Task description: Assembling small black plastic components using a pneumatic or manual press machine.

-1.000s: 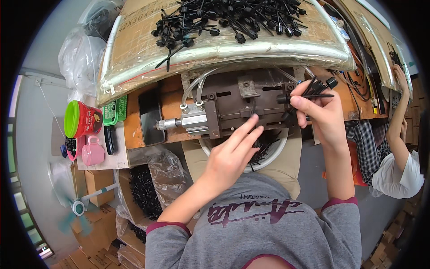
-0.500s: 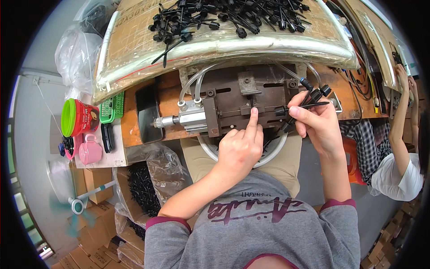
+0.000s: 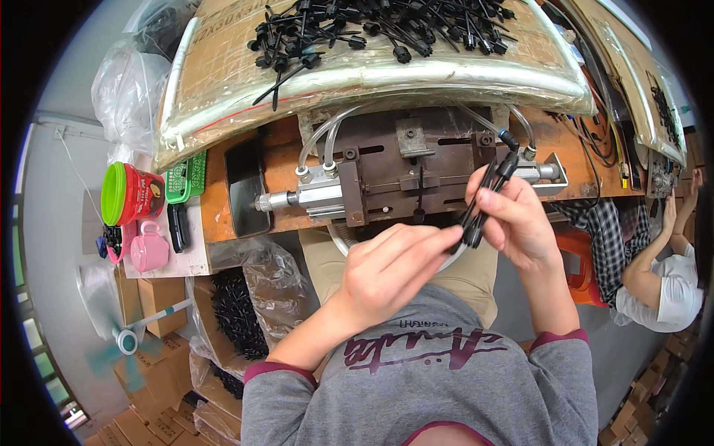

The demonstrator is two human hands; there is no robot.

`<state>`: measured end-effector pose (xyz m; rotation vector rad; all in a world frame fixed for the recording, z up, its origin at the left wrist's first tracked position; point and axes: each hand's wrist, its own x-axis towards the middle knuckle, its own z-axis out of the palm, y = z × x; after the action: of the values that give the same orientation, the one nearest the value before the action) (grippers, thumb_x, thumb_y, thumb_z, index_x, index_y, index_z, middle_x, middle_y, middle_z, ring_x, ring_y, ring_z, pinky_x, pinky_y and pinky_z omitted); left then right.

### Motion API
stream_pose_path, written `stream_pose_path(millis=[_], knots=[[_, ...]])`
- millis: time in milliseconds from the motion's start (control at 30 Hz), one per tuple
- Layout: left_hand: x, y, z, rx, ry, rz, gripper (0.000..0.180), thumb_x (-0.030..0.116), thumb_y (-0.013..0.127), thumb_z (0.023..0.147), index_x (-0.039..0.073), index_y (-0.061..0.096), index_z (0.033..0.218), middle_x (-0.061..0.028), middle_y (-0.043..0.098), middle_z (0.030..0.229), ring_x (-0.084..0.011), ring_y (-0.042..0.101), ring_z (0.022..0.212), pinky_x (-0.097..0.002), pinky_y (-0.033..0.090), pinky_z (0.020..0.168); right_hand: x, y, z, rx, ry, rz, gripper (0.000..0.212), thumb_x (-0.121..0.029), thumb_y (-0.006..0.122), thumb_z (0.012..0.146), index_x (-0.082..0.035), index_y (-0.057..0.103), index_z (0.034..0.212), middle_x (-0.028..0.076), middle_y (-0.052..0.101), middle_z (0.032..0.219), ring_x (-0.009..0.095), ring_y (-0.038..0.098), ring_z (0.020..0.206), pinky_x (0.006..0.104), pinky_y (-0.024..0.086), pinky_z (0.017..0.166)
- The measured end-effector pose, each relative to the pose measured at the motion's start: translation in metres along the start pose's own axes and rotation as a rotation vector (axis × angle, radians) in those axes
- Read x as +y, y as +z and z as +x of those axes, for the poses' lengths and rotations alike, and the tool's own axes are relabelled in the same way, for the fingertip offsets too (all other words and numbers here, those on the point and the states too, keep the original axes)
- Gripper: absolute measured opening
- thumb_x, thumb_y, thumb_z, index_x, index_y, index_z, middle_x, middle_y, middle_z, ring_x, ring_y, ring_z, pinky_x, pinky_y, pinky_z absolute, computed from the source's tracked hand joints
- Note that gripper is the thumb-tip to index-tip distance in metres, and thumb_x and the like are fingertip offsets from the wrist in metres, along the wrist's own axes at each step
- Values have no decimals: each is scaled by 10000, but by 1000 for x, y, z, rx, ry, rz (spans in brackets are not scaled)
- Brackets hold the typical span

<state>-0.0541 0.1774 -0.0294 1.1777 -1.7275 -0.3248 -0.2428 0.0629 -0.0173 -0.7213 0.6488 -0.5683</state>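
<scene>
Black pieces [image 3: 239, 316] lie in the plastic-lined box [image 3: 202, 312] while I hold black parts [image 3: 506, 168] in the right hand [image 3: 520, 227] over the machine's [image 3: 383, 187] front edge, the left hand [image 3: 394, 271] at their lower ends, its grip hidden from me.

The surface [image 3: 286, 167] is orange-brown wood. A dark metal fixture [image 3: 383, 169] stands across it, silver cylinders at both ends. A flat black device [image 3: 245, 189] lies left of the fixture; cables [image 3: 591, 145] lie to its right. A pale board [image 3: 195, 260] adjoins at left, bearing a green basket [image 3: 195, 172], a red tub [image 3: 145, 199], a pink cup [image 3: 150, 251] and a slim black object [image 3: 179, 229]. A film-wrapped cardboard panel [image 3: 216, 74] carries piled black parts [image 3: 401, 30].
</scene>
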Motion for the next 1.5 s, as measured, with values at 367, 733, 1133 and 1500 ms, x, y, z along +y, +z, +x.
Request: stream_pose_path(millis=[367,733,1133,1500], knots=[[-15,24,-21,-173,-81,626,192,51,771,711,8,664,864,-136,650,1317,-185,660,778,-299,544,673,9,3,1,209,-352,-331,224,-144,615,1010,38,679,1122,69,683,892,110,637,724,259,513,652],[-16,39,-14,-237,-32,774,88,70,681,716,30,630,776,-162,666,1292,-145,612,649,-284,500,607,8,6,-1,177,-316,-389,206,-145,610,1010,32,689,1082,49,671,843,88,607,699,228,484,608],[-20,26,-7,-298,-74,682,171,122,757,740,15,655,826,-129,693,1250,-159,658,649,-287,514,622,5,0,-1,157,-240,-253,169,-136,655,982,15,649,1058,108,688,971,111,638,669,246,520,569],[4,5,-5,-8,-69,29,375,1,826,735,20,742,1100,-131,725,1109,-234,719,847,-309,587,701,5,2,2,97,-102,-192,253,-125,665,976,37,620,1165,114,694,926,111,648,630,231,515,521]])
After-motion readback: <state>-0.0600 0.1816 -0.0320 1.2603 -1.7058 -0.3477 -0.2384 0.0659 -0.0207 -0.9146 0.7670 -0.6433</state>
